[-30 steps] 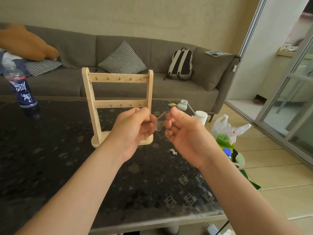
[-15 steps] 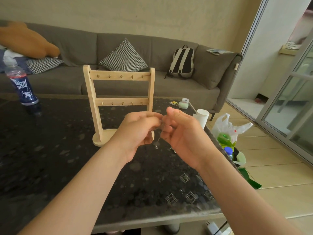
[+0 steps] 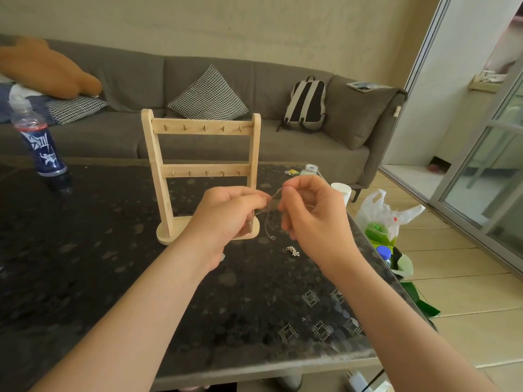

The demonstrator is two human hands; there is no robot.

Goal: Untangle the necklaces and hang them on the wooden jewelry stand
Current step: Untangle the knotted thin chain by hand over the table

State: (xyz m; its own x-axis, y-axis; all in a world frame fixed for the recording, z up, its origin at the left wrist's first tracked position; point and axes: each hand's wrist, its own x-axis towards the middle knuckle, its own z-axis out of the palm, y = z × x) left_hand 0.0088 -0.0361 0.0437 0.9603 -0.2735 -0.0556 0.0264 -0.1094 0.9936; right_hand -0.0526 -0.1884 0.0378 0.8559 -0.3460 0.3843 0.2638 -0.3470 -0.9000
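A thin silver necklace chain (image 3: 270,219) stretches between my two hands, with one loose end and its clasp dangling down above the table. My left hand (image 3: 226,219) pinches the chain from the left; my right hand (image 3: 308,215) pinches it from the right, fingertips almost touching. Behind my hands stands the wooden jewelry stand (image 3: 202,149) with two rails of small hooks, all bare. A small bunched silver chain (image 3: 293,251) lies on the dark table (image 3: 113,278) just below my right hand.
A plastic bottle (image 3: 39,142) stands at the table's far left. Small items and a white cup (image 3: 341,190) sit near the far right edge. A plastic bag (image 3: 387,219) with green things lies on the floor to the right. A grey sofa is behind.
My hands have drawn slightly apart, so more chain shows between them. The loose end now hangs lower. The view has shifted a little.
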